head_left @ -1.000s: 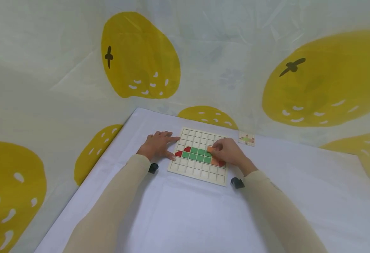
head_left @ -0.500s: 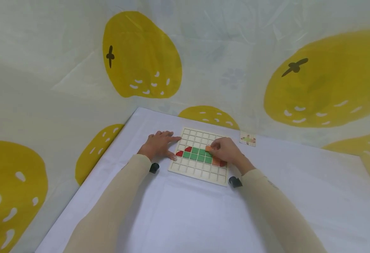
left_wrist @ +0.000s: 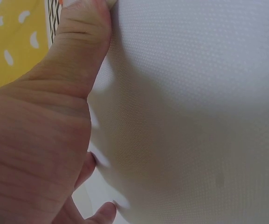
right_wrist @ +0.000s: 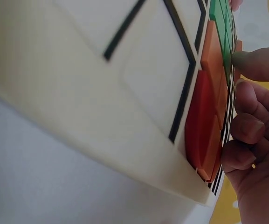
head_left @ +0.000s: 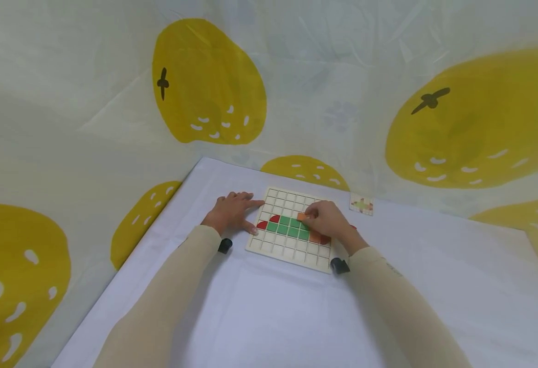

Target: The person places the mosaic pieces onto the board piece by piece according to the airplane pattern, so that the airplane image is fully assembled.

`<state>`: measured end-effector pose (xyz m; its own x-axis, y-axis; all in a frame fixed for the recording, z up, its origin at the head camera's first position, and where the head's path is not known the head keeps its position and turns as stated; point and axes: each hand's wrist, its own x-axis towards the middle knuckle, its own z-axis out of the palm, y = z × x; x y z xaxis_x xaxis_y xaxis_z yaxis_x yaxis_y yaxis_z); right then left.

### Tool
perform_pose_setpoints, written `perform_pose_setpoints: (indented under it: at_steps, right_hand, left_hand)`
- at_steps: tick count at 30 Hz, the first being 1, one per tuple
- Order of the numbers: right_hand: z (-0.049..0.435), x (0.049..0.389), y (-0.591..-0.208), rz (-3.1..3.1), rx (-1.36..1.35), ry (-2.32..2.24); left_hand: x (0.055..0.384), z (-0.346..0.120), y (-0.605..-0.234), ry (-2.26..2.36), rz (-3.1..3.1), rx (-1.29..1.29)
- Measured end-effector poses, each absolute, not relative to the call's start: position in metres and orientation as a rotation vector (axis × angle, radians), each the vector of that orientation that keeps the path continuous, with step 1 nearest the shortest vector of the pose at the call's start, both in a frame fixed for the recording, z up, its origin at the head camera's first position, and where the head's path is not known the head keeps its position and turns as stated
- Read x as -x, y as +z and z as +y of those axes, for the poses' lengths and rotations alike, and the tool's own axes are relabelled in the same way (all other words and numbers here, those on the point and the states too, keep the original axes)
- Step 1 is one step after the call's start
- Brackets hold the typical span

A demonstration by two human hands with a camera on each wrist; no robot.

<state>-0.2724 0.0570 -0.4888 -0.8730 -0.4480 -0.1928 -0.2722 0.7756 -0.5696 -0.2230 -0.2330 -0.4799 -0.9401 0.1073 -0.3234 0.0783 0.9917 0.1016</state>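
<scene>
A cream gridded board (head_left: 273,249) lies on the white-covered table. Green square tiles (head_left: 293,231) run across its middle, with red rounded tiles (head_left: 262,225) at the left end. My left hand (head_left: 232,212) is spread at the board's left side, its thumb and index finger at the edge. Between thumb and forefinger, my right hand (head_left: 328,220) pinches an orange tile (head_left: 301,216) over the row above the green ones. The right wrist view shows another orange tile (right_wrist: 212,56) and a red tile (right_wrist: 197,116) seated beneath that hand. My right hand covers part of the board.
Behind the board on the right lies a small pattern card (head_left: 362,204). A patterned curtain (head_left: 306,92) with yellow fruit prints rises at the table's back and left edges. Something small and red (head_left: 353,227) shows beside my right wrist.
My right hand has shifted slightly left across the board with the orange tile still pinched. The left hand stays in place at the board's edge. A red bit has appeared beside the right wrist.
</scene>
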Motion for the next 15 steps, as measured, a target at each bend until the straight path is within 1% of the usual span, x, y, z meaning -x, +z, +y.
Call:
perform_pose_setpoints:
  at_steps: [6, 15]
  right_hand:
    - [0.0548, 0.2731, -0.4888, 2.648, 0.537, -0.778]
    - [0.0526, 0.2732, -0.4856, 2.667, 0.589, -0.742]
  left_hand:
    - [0.2248, -0.2340, -0.4813, 0.134, 2.794, -0.138]
    - [0.2255, -0.2350, -0.4790, 0.122, 2.773, -0.146]
